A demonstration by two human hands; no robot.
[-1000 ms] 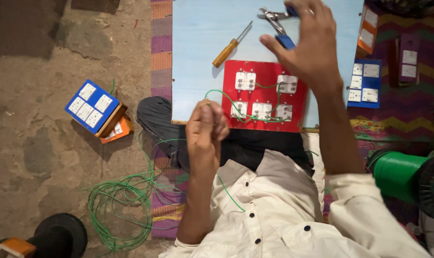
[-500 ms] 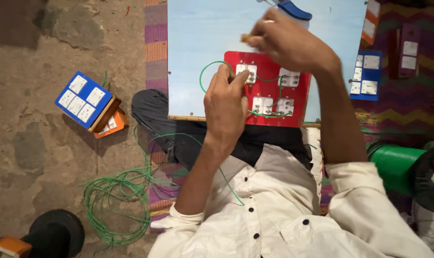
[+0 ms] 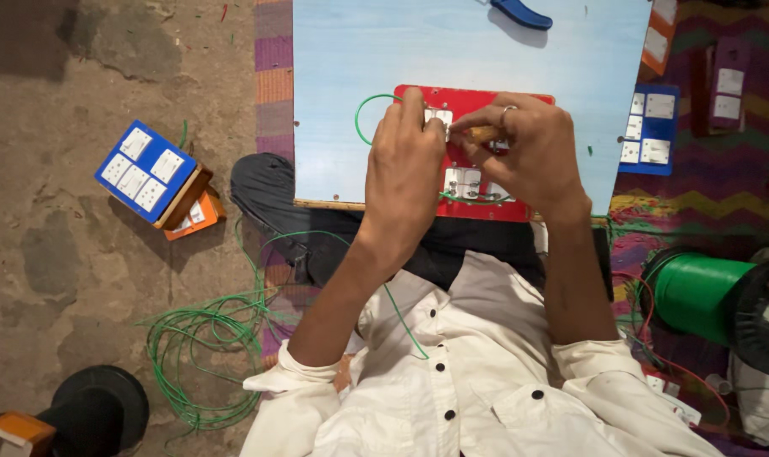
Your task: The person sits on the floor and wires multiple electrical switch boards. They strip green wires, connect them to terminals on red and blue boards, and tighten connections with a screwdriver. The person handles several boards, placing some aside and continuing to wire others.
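Note:
A red switch board (image 3: pixel 465 203) with white switch backs lies on a pale blue panel (image 3: pixel 350 76) across my lap. My left hand (image 3: pixel 405 165) pinches a green wire (image 3: pixel 366 114) at the board's upper left switch; the wire loops out to the left. My right hand (image 3: pixel 524 152) grips a screwdriver with a yellow-orange handle (image 3: pixel 483 133), its tip at that same switch. The shaft is hidden by my fingers.
Blue-handled pliers (image 3: pixel 520 13) lie at the panel's top edge. A blue switch box (image 3: pixel 147 173) and an orange box (image 3: pixel 196 218) sit on the floor to the left. Loose green wire (image 3: pixel 202 347) coils below. A green wire spool (image 3: pixel 697 292) stands right, another blue switch plate (image 3: pixel 651 131) above it.
My right hand left the pliers at the panel's top, took the screwdriver and came down onto the red board. My left hand rose from my lap with the green wire to the board.

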